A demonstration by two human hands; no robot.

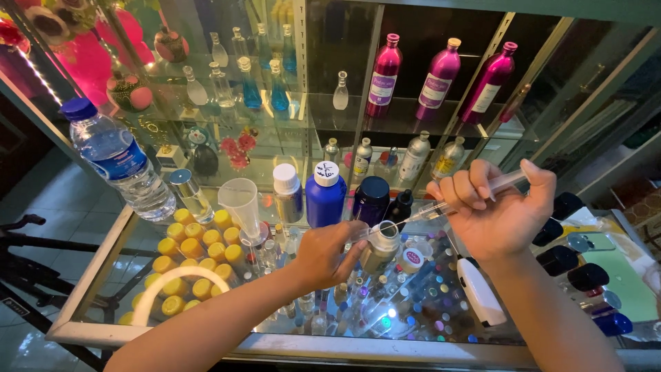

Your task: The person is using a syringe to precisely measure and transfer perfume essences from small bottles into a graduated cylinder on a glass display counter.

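Note:
My left hand (327, 256) is wrapped around a small bottle (381, 249) with a pale neck, held over the glass counter (103, 272). My right hand (497, 207) grips a clear syringe (451, 203), thumb on its plunger. The syringe's thin tip points left and down, into the mouth of the small bottle. Just behind the bottle stand a blue bottle with a white cap (325, 194), a dark blue jar (371, 198) and a small black bottle (400, 205).
A clear measuring cup (241, 202), a white-capped bottle (287, 191) and a water bottle (118, 160) stand at left. Yellow-capped vials (193, 258) lie under the glass. Magenta bottles (441, 77) line the shelf behind. A white device (480, 293) and black caps (571, 258) lie at right.

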